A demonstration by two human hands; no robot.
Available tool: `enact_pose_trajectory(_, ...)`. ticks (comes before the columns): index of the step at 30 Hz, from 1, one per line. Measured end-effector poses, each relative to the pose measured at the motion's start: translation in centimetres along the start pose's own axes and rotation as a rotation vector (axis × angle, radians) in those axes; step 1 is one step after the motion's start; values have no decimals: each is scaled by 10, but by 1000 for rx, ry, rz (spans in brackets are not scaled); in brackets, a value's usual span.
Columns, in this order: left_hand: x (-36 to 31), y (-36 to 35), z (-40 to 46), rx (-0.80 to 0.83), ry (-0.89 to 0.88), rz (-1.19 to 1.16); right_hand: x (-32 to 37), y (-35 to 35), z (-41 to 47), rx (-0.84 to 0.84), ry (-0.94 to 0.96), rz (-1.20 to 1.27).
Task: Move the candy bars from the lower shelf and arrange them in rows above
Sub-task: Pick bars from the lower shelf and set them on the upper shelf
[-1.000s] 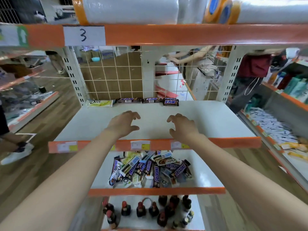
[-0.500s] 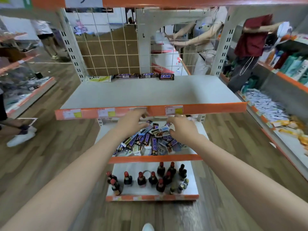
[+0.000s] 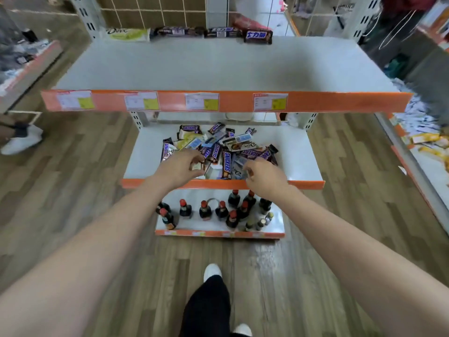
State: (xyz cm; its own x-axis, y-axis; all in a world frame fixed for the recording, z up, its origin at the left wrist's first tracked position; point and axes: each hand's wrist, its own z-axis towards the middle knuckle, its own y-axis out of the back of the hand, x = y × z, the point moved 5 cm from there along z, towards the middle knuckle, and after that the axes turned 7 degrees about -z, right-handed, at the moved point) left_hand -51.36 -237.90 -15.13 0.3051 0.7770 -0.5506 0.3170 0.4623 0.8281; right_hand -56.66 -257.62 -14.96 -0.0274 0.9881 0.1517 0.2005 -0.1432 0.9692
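Bars (image 3: 218,152) lay in a loose heap on the lower shelf (image 3: 298,154), overlapping every which way. Four bars (image 3: 189,32) already sat in a row at the back of the upper shelf (image 3: 218,66), so most of the job was left.

L hand (image 3: 178,167) was over the heap's near-left edge, fingers curled, pinching a small pale bar (image 3: 198,166) w/ thumb. R hand (image 3: 263,177) hovered at the near-right edge, fingers half curled; couldn't tell if it held anything.

Bars looked light, stiffish inside, w/ slick crinkly wrappers, so likely to slide off each other. Best taken across the middle of the long sides, thumb vs fingers, top ones first.

Bottles (image 3: 218,210) stood on the bottom shelf.
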Motion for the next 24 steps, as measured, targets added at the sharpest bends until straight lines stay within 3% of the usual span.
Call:
enact_pose_trajectory(17, 100, -81, 76, 116, 165, 1, -38, -89, 110, 140, -18, -37)
enact_pose_trajectory(24, 132, -104, 108, 88, 301, 177, -50, -121, 165, 30, 18, -65)
